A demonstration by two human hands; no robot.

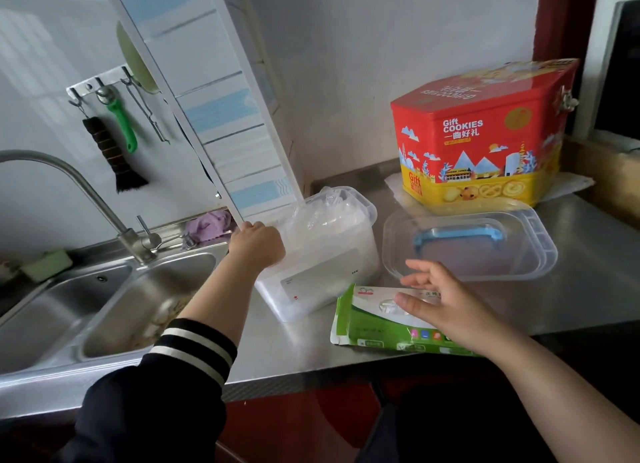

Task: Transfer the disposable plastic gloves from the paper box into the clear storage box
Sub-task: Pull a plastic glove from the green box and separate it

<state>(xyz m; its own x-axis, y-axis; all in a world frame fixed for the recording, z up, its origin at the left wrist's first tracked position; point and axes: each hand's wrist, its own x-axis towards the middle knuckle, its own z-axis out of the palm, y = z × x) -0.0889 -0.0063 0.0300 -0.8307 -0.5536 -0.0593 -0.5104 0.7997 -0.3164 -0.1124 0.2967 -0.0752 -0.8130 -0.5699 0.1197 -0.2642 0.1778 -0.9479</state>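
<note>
Steel counter (571, 289) beside sink (114, 310); left hand (256, 244) grips clear storage box (325, 265); right hand (446, 307) open, empty.

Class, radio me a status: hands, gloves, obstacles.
Left hand at clear storage box, grip hidden. Right hand open over paper box. Gloves in storage box. Lid off, alongside.

Home kitchen, stainless double sink (104, 307) and curved tap (69, 185), steel counter (588, 272), scrubbing brush (114, 154) on wall hooks, cookie tin (485, 133) by the window
</note>
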